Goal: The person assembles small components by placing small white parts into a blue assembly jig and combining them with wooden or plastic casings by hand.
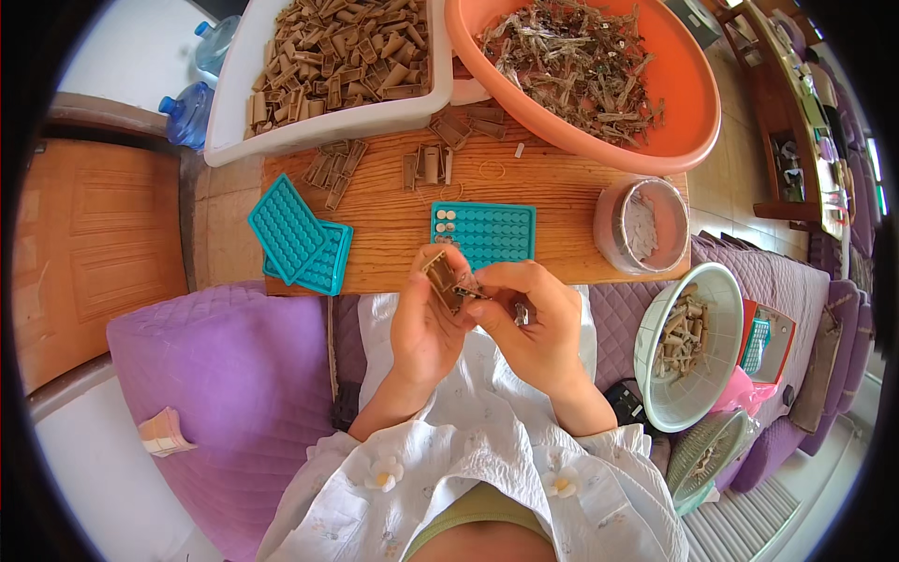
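Over the near edge of the wooden table, my left hand is closed around a brown plastic casing with its hollow side facing up. My right hand pinches a small part with dark and clear bits at the casing's right side. Its exact kind is too small to make out. Just beyond my hands lies a teal tray of round pockets, with several silvery button cells at its left end. Further off on the table are loose brown casings.
A white bin full of brown casings stands at the back left, beside an orange basin of clear, wiry parts. Two teal trays overlap at left. At right are a clear tub and a pale green basket of casings.
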The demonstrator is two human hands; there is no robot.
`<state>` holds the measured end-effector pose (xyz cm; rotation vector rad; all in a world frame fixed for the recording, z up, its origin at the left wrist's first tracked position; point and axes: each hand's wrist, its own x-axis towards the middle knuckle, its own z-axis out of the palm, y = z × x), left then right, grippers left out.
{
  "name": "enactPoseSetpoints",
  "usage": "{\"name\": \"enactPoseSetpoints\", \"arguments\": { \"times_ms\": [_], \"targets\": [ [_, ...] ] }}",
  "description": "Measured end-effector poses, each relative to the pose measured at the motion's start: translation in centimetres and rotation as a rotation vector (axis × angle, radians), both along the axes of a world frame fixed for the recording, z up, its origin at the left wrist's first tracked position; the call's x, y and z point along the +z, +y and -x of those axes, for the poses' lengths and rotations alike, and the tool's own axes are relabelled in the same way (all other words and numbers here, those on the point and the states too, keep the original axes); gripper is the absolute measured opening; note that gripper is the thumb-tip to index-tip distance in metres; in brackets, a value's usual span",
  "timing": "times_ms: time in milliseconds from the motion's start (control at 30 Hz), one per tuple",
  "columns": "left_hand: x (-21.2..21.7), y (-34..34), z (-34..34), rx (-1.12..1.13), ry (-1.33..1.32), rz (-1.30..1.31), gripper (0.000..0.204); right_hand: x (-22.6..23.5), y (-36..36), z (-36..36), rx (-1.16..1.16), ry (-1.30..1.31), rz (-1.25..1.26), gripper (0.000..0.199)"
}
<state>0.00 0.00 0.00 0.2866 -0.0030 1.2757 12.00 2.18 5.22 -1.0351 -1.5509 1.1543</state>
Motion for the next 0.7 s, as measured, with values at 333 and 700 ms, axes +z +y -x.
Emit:
{"name": "enactPoseSetpoints", "arguments": {
  "times_ms": [333, 700],
  "targets": [
    [2.0, 0.0, -1.3, 0.46, 0.881, 0.025, 0.039, -0.1, 0.2, 0.0, -0.107, -0.085, -0.238, 0.017],
    [2.4, 0.0, 0.2, 0.364, 0.924, 0.056, 0.045, -0.9, 0.7, -0.6, 0.038, -0.174, -0.322, 0.026]
  ]
}}
